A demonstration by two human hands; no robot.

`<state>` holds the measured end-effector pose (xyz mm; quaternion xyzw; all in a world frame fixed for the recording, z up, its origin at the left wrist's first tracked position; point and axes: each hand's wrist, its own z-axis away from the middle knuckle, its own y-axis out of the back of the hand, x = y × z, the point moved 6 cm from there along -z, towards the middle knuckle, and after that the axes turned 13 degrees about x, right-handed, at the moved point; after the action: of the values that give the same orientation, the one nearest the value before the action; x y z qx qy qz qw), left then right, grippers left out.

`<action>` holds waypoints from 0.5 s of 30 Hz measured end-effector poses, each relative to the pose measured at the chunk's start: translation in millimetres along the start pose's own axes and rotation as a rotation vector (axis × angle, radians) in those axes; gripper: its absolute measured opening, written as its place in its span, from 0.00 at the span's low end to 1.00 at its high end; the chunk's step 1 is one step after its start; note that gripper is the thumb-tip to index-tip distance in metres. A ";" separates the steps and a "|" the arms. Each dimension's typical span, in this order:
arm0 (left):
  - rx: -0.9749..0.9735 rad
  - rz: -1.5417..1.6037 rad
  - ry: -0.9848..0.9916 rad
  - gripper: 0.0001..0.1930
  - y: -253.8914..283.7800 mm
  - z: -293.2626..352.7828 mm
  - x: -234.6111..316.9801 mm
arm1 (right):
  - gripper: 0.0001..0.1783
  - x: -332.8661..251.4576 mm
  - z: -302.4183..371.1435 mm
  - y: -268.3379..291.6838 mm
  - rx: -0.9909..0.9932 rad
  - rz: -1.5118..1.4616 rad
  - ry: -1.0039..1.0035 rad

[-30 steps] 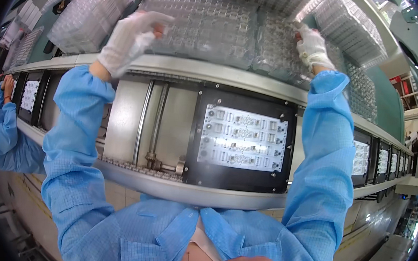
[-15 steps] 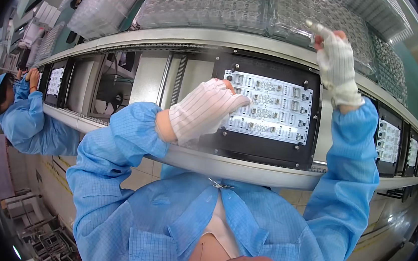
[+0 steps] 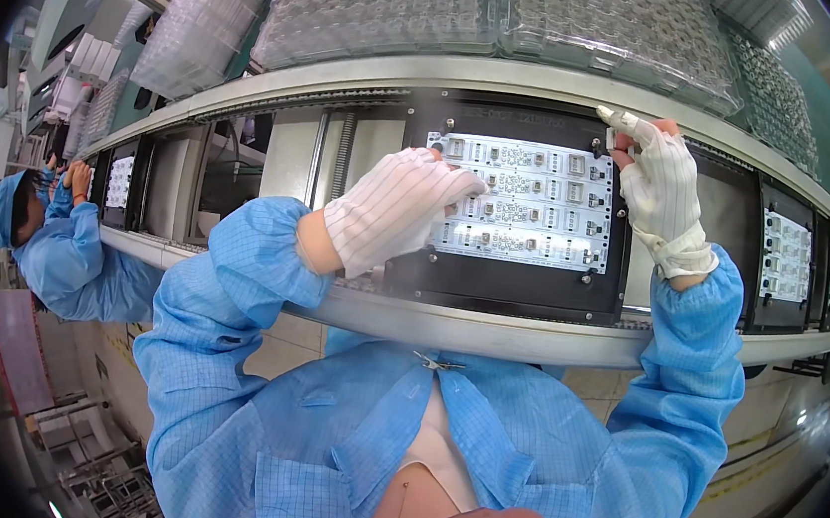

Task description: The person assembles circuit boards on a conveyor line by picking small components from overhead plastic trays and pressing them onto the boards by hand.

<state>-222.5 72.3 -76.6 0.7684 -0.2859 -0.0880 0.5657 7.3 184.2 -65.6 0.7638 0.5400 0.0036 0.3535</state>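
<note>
A white circuit board panel, divided into several strips with small parts on them, lies in a black fixture plate in front of me. My left hand, in a striped white glove with bare fingertips, rests over the panel's left side. Its fingers are curled, and whatever they hold is hidden. Above the panel's upper right corner, my right hand is gloved too, with a pale cover on the index finger. Thumb and fingers pinch a small pale piece, too small to name.
Clear plastic trays with many pockets stand behind the conveyor rail. More fixtures with boards sit along the line to the right. On the far left, another person in blue works at the same line.
My right hand has come down from the clear trays to the panel's upper right corner. The left hand stays over the panel's left side, shifted slightly left in the picture.
</note>
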 end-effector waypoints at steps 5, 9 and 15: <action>0.003 0.086 0.014 0.16 6.6 3.0 -1.5 | 0.30 -12.6 2.2 -2.5 -0.009 -0.020 0.011; 0.011 0.055 -0.040 0.17 1.2 -3.6 6.8 | 0.31 -19.0 6.6 -1.8 -0.036 -0.071 -0.012; 0.124 -0.106 -0.154 0.17 -0.3 1.9 21.2 | 0.39 -31.1 20.3 5.1 -0.066 -0.179 -0.255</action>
<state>-205.9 59.4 -73.5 0.8070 -0.2926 -0.1586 0.4879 6.4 146.8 -66.4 0.6950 0.5561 -0.1071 0.4431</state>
